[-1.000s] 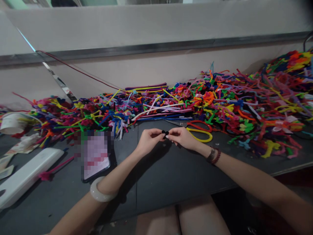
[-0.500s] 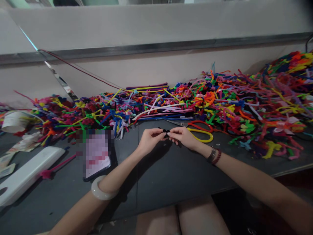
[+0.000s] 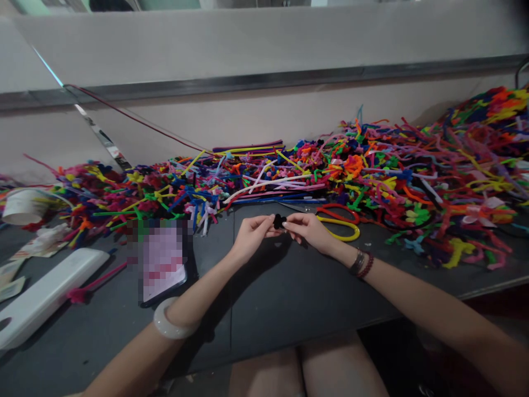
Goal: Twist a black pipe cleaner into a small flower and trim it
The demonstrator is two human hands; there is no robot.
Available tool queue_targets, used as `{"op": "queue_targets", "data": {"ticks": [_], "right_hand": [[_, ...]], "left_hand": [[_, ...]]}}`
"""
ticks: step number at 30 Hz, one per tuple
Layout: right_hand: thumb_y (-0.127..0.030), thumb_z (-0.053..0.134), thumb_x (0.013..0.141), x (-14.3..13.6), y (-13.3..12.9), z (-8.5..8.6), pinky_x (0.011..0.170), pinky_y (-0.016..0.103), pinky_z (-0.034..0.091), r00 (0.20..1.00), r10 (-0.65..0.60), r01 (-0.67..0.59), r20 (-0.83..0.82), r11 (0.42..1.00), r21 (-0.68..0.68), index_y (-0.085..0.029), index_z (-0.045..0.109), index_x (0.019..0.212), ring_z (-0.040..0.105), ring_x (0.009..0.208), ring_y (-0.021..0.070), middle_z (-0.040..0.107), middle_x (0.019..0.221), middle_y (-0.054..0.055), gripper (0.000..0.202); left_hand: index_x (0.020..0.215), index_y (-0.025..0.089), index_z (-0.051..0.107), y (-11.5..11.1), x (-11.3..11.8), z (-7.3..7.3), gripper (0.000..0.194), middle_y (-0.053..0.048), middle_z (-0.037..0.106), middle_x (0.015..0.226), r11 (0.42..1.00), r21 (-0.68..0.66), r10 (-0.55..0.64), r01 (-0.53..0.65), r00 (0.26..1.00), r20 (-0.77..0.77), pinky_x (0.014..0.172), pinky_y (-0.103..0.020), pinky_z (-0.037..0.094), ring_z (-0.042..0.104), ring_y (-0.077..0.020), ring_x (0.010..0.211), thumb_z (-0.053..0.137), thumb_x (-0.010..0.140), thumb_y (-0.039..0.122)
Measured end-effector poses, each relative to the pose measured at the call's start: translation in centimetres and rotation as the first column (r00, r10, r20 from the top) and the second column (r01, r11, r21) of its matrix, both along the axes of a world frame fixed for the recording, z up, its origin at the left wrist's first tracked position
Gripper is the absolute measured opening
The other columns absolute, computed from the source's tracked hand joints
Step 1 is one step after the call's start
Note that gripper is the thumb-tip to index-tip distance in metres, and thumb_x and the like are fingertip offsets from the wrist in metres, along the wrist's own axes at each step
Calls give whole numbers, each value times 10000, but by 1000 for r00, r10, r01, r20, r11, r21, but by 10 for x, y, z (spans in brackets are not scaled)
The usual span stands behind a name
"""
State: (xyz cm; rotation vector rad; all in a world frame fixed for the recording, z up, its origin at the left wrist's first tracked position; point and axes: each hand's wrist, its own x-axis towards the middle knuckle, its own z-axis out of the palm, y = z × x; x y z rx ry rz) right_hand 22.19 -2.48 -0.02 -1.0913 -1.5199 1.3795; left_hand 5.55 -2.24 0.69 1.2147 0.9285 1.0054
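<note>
Between my fingertips is a small black fuzzy piece (image 3: 280, 221) with rounded lobes, held above the dark table (image 3: 297, 292). My left hand (image 3: 253, 236) pinches it from the left with thumb and fingers. From the right, my right hand (image 3: 309, 230) pinches its other side. Scissors with red and yellow handles (image 3: 347, 230) lie just behind and right of my right hand. Behind both hands runs a long heap of colourful pipe cleaners (image 3: 289, 171), some straight and some bent into flower-like shapes.
A phone (image 3: 165, 264), partly blurred out, lies by my left forearm. Further left are a white oblong device (image 3: 53, 292), a pink pipe cleaner piece (image 3: 99, 282) and a white paper cup (image 3: 25, 206). A pale wall (image 3: 256, 118) stands behind the heap.
The black piece has turned and shows more of its lobed outline between my fingertips. My fingers have shifted slightly around it, with the left ones a little further left.
</note>
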Motion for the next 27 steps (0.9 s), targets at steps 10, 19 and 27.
{"op": "queue_targets", "data": {"ticks": [10, 19, 27], "right_hand": [[-321, 583, 737, 0, -3, -3, 416, 185, 386, 992, -115, 95, 59, 959, 269, -163, 591, 921, 488, 492, 71, 599, 740, 21, 243], [-321, 561, 767, 2, -5, -3, 388, 197, 412, 991, -104, 70, 79, 933, 352, -174, 647, 906, 476, 434, 64, 624, 797, 39, 220], [-306, 558, 778, 3, -4, -2, 398, 202, 418, 987, -111, 48, 120, 900, 434, -164, 664, 853, 508, 456, 76, 634, 779, 36, 192]], "left_hand": [[815, 106, 656, 2, -1, -3, 297, -47, 677, 729, 999, -40, 30, -29, 999, 40, 721, -307, 501, 638, -167, 671, 663, 648, 351], [783, 114, 656, 3, -5, -2, 204, -34, 660, 694, 995, -82, -62, 63, 998, 20, 617, -231, 493, 600, -104, 572, 675, 642, 261], [781, 112, 651, 3, -7, -2, 186, -36, 652, 724, 986, -127, -103, 108, 994, 45, 617, -218, 484, 598, -95, 578, 676, 644, 236]]}}
